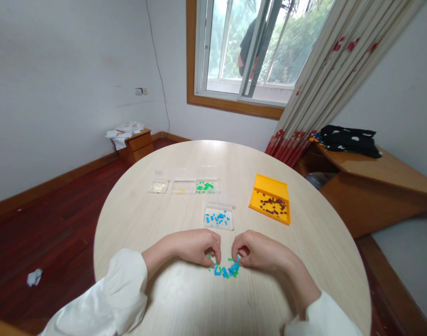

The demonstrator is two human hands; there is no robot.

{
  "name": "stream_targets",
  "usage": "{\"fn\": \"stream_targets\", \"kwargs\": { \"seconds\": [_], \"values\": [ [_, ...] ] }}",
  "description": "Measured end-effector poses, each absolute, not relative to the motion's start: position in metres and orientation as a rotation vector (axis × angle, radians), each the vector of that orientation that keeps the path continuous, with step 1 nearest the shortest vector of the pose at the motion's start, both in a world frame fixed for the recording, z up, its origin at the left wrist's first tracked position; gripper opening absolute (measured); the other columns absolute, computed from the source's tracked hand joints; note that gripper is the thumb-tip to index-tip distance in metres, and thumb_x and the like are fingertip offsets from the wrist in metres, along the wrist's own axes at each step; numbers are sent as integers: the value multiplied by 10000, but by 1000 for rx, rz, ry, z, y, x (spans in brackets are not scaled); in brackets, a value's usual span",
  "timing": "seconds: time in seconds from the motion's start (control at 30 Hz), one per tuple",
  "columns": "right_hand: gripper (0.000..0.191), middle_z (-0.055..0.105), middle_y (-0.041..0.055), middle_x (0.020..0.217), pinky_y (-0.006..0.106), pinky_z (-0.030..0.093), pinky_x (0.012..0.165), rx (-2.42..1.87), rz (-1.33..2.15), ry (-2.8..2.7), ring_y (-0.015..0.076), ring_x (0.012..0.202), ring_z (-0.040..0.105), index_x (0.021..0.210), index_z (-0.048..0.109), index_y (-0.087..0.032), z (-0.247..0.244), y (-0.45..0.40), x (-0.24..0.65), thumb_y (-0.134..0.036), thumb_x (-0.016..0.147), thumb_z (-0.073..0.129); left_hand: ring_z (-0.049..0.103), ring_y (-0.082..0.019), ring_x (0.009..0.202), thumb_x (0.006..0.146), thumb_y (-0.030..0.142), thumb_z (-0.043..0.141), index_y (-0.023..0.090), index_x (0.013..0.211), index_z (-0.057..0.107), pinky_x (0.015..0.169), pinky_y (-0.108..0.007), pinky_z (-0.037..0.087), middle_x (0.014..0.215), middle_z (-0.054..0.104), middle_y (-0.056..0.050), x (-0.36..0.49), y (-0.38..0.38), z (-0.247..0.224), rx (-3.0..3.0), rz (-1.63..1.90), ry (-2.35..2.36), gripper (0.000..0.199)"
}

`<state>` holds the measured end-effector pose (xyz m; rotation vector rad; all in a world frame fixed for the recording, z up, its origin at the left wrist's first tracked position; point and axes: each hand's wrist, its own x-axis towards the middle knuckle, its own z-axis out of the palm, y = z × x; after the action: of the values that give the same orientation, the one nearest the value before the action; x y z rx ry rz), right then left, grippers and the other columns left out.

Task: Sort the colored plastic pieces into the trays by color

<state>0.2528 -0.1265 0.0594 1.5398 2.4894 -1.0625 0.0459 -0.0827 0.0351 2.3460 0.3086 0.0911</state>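
Note:
Small blue and green pieces like toy bricks (pixel 230 270) lie in a loose cluster on the table near its front. My left hand (pixel 201 245) reaches in from the left, thumb and forefinger pinched at the cluster's left edge. Green bits show by those fingertips, but what they grip is too small to make out. At the right edge, my right hand (pixel 253 249) has its fingers pinched on a blue brick touching the other pieces. Just beyond both hands stands a clear plastic box (pixel 218 228) of loose blue bricks.
Farther back on the round wooden table (pixel 171 298) stand clear boxes of green bricks (pixel 205 185), yellow pieces (pixel 180 190) and pale pieces (pixel 159 186). An open orange box (pixel 271 186) with dark brown pieces stands at the right. Someone (pixel 248 46) is outside the window.

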Motion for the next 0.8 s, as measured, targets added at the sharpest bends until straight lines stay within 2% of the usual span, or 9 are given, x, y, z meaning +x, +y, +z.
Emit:
{"fn": "stream_targets", "kwargs": {
  "seconds": [0.13, 0.27, 0.43, 0.63, 0.8],
  "values": [
    [317, 507, -42, 541, 184, 267, 476, 1550, -1044, 2530, 68, 493, 379, 726, 734, -174, 62, -129, 251, -16, 595, 492, 463, -78, 625, 670, 46, 678, 172, 804, 687, 616, -184, 399, 717, 529, 24, 46, -84, 36, 2351, 91, 324, 183],
    [220, 446, -55, 525, 181, 260, 463, 1584, -1176, 2509, 67, 492, 369, 718, 704, -156, 62, -130, 253, -60, 636, 524, 460, -81, 616, 661, 26, 665, 170, 783, 680, 602, -186, 393, 713, 532, 23, 47, -86, 38, 2363, 83, 362, 189],
    [134, 456, -42, 554, 205, 315, 506, 1902, -1243, 2727, 93, 534, 401, 726, 669, -151, 62, -125, 252, -183, 733, 539, 481, -95, 658, 664, 29, 668, 171, 809, 678, 641, -195, 410, 721, 530, 18, 47, -87, 41, 2350, 99, 354, 203],
    [231, 580, 25, 646, 266, 408, 614, 2442, -811, 3087, 141, 600, 487, 799, 679, -148, 49, -111, 243, -322, 803, 527, 496, -99, 687, 698, 15, 633, 193, 794, 681, 662, -192, 414, 727, 530, 17, 47, -89, 40, 2322, 98, 218, 208],
    [275, 597, 32, 646, 277, 414, 620, 2473, -601, 3097, 151, 600, 499, 927, 688, -148, 39, -106, 241, -334, 824, 513, 490, -100, 675, 701, 21, 623, 190, 742, 674, 660, -198, 410, 722, 524, 15, 48, -90, 35, 2347, 96, 224, 182]
  ]
}}
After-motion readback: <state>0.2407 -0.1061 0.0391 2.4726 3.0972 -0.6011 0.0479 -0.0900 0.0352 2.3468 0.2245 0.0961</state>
